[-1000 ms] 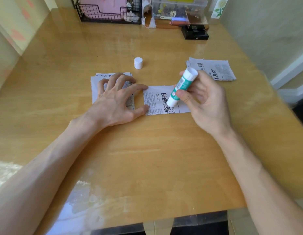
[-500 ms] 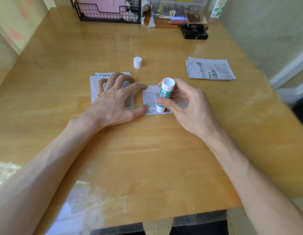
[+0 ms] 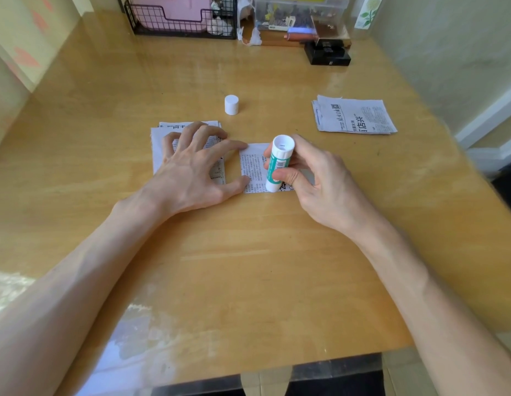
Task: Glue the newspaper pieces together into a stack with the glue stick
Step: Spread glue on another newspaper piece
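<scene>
The right hand grips the glue stick, thumb on the near side and fingers curled round the far side of its green and white barrel. The stick stands almost upright, its white base end turned up toward the camera and its lower end down on a single newspaper piece. That piece lies flat on the worktop, near the middle; the right hand covers its right part.

The left hand lies palm down with fingers spread and holds nothing. Most of it rests on a stack of newspaper pieces just left of the single piece. Its index fingertip reaches the top left corner of the single piece and its thumb tip touches the lower left edge, so the hand spans the narrow gap between the two.

A white cap stands upright beyond the stack, apart from both hands. A pile of loose newspaper pieces sits well to the right, near the worktop's edge, printed side up.

Along the far edge stand a black wire basket with something pink inside, a clear box of small items, and a black case.
</scene>
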